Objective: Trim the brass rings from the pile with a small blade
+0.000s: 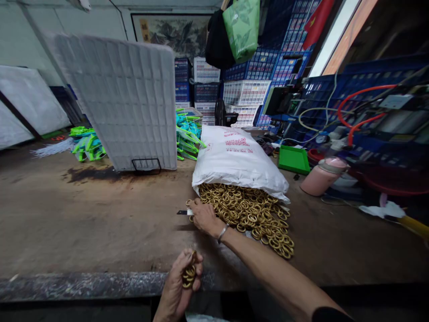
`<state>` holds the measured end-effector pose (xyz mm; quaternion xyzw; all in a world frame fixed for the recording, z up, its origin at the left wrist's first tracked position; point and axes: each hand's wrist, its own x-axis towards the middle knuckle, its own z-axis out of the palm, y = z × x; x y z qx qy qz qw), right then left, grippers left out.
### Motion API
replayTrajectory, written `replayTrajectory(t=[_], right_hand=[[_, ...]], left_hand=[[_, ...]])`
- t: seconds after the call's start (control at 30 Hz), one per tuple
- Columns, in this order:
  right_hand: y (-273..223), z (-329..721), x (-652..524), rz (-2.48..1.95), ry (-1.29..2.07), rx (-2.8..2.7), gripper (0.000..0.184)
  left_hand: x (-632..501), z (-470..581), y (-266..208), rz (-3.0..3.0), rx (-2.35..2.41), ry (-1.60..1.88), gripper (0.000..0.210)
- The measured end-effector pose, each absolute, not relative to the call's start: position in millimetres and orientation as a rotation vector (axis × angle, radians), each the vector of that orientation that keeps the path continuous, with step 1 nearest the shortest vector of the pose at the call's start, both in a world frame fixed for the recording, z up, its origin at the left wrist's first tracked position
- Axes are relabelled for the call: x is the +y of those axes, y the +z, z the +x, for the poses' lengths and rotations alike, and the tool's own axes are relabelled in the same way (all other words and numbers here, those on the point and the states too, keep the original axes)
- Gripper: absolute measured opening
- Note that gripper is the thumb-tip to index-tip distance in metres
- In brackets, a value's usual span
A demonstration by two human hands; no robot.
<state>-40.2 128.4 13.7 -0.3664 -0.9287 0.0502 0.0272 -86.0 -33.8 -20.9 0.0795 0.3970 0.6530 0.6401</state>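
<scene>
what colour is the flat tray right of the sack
Bright green tray, clearest in the head view.

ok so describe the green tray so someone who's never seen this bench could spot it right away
Start at the white sack lying mid-bench with brass rings spilling from its mouth. Just past the sack's right side sits the green tray, flat and shallow. It lies left of the pink bottle on its side, and it is the only bright green, square-edged thing on that end.
</scene>
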Motion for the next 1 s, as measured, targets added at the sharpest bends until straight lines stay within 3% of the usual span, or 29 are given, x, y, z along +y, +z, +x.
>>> replayTrajectory(t=[0.27, 0.77, 1.0], right_hand=[[5, -72, 154, -1.117, 0.111, -2.991, 0.025], [-12, -6, 126, -0.999, -0.024, -2.973, 0.021], [-2, 24, 115, -0.981, 0.008, -2.966, 0.022]], left_hand=[[-29, -90, -23, 0.148, 0.875, 1.417, 0.026], [-30, -92, -19, 0.097, 0.896, 1.432, 0.031], [-28, -96, -34, 0.031, 0.937, 1.467, 0.017]])
